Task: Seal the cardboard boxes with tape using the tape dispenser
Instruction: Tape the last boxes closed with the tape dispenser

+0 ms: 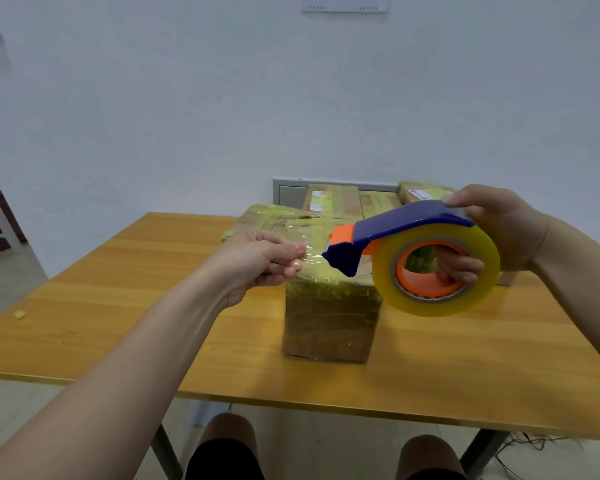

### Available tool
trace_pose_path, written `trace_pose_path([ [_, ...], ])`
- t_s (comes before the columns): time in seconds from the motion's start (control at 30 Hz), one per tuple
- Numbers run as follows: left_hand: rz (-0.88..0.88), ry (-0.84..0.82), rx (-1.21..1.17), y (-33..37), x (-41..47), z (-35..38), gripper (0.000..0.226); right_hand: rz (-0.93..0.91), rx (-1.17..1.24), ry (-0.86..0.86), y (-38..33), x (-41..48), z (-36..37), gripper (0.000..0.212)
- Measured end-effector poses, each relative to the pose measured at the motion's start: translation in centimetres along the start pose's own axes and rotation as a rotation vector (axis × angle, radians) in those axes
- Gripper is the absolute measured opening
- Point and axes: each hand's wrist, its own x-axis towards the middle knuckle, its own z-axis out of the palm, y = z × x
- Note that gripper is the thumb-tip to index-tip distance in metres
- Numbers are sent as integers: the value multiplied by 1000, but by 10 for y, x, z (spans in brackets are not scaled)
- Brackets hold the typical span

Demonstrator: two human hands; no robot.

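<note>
While right hand (492, 233) grips dispenser (395, 233), left hand (257, 261) pinches glossy tape (312, 259).

The light was even, soft and cool, falling from above; the wall (187, 98) read pale bluish grey and dimmed slightly toward the corners. No hard shadows showed, only a faint dark band on the surface (118, 289) at the foot of the nearest box (329, 323). The film on that box's top gave small white glints, and the tape dispenser (406, 223) carried a dull sheen along its blue back. Wide-angle bending curved the surface's edges and stretched the left forearm (101, 375). Focus was mildly soft throughout; the left hand (257, 261) and the tape strand (314, 256) looked smeared.
</note>
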Motion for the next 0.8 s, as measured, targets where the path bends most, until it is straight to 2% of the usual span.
trace_pose_path([
  [0.17, -4, 39, -12, -8, 1, -16, 14, -16, 17, -8, 4, -4, -5, 61],
  [0.37, 57, 50, 126, -9, 1, -15, 14, -24, -39, 84, 9, -14, -10, 67],
  [0.6, 161, 130, 374, -16, -3, -1, 16, 36, -74, 222, 11, -20, -1, 74],
  [0.7, 207, 163, 540, -14, -4, 3, 19, 49, -103, 255, 15, -23, -2, 81],
  [0.8, 240, 214, 751, -8, -9, 6, 18, 68, -112, 247, 13, -22, 4, 76],
])
